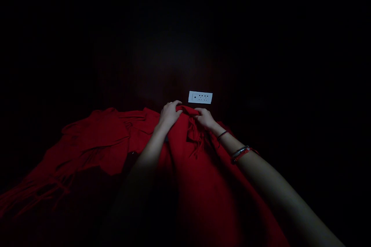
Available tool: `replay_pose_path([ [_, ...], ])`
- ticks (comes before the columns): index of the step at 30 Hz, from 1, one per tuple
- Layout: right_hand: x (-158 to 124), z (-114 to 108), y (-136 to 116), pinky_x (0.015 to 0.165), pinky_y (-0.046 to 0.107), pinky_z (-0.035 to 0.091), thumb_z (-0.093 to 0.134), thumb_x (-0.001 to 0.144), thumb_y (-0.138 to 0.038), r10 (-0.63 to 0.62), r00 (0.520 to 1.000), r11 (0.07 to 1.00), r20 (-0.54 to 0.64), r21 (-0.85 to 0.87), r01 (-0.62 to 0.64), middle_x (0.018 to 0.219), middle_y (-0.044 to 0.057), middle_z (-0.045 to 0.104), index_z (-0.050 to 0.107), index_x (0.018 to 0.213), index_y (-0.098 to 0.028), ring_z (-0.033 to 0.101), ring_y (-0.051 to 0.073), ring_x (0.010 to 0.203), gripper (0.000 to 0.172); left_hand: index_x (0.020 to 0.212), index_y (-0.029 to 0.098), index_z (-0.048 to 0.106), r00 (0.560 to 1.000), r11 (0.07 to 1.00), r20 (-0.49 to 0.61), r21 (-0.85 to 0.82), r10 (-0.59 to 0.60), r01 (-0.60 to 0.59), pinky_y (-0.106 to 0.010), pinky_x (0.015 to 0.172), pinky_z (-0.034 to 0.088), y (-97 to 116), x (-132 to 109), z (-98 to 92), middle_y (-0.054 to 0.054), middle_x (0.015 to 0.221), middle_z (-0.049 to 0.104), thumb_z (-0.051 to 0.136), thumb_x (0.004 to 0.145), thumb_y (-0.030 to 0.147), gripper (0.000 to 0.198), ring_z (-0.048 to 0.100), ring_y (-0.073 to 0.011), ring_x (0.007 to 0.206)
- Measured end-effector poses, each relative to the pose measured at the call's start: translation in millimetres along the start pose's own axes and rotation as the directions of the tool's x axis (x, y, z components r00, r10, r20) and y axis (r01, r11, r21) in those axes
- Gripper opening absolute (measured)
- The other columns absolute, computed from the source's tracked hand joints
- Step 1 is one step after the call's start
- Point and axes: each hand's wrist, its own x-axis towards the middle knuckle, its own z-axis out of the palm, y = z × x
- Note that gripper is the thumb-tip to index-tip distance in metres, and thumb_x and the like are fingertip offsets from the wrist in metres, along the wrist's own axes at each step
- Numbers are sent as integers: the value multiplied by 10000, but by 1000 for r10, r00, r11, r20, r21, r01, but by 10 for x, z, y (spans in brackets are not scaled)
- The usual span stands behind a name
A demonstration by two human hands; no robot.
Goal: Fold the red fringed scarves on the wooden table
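Note:
A red fringed scarf point(199, 185) hangs toward me, its upper edge gathered between my two hands. My left hand point(170, 114) has its fingers bent over that edge, thumb pointing right, and grips the cloth. On the other side, my right hand point(205, 118) pinches the same edge, with tassels dangling just below it. More red cloth spreads to the left and ends in long fringe at the lower left; whether it is one piece with the held part I cannot tell. Bracelets circle my right wrist and forearm.
A white wall socket plate point(200, 97) shows just beyond my hands, on a dark surface. Deep shadow hides nearly everything else around the cloth.

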Motion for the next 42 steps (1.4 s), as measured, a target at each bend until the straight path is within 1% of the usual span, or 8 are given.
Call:
replay_pose_path([
  [6,113,20,68,651,190,380,427,629,-39,-136,990,982,46,-125,140,778,-8,619,610,854,-167,534,124,734,317,1074,204,505,964,970,122,-85,235,-226,-270,899,331,-212,-47,68,-24,1052,526,363,709,106,403,458,-157,996],
  [12,87,256,222,498,161,355,518,638,-115,115,960,988,257,-131,-83,703,-5,590,598,822,-155,516,98,605,204,1083,202,507,861,977,462,-125,213,-174,-264,822,387,-256,-129,345,-26,1032,575,397,777,329,349,519,-178,924],
  [19,-240,233,464,598,207,385,577,605,-84,49,963,953,265,-301,34,781,37,593,561,868,-142,524,130,681,270,923,176,616,833,971,542,114,115,-208,-310,793,399,-314,-211,684,-87,972,608,398,758,250,283,541,-233,908],
  [27,-754,102,443,817,322,374,468,765,-283,67,983,991,172,-122,-46,1035,93,548,467,1105,-166,508,180,935,360,1073,228,518,787,969,569,-87,239,-231,-270,877,352,-301,-307,775,-24,1112,552,400,745,194,350,489,-183,1023],
  [29,-975,22,360,887,369,325,529,711,-396,161,954,976,253,-183,-117,1184,145,443,357,1233,-155,427,235,1071,600,1098,214,508,729,977,651,-115,212,-181,-272,885,347,-300,-303,744,-33,1148,531,414,759,288,359,482,-189,1038],
  [33,-1339,-60,206,940,410,273,633,603,-418,346,793,926,501,-318,-203,1350,195,185,203,1321,-138,245,320,1202,883,1156,200,461,581,986,797,-133,168,-104,-255,872,361,-239,-294,676,-43,1196,494,536,658,439,558,487,-195,1039],
  [38,-1425,72,160,957,389,271,612,653,-293,234,845,959,481,-255,-121,1355,202,162,289,1289,-110,225,313,1214,737,1058,203,547,681,992,732,61,32,-112,-290,828,390,-220,-402,508,-55,1082,577,626,570,329,510,519,-237,980],
  [42,-1315,280,153,972,357,265,572,626,-121,30,919,983,393,-176,44,1325,145,262,391,1231,-149,289,255,1195,632,1013,196,574,689,995,725,68,2,-75,-283,811,398,-442,-581,228,-60,1035,601,589,596,307,432,543,-228,932],
])
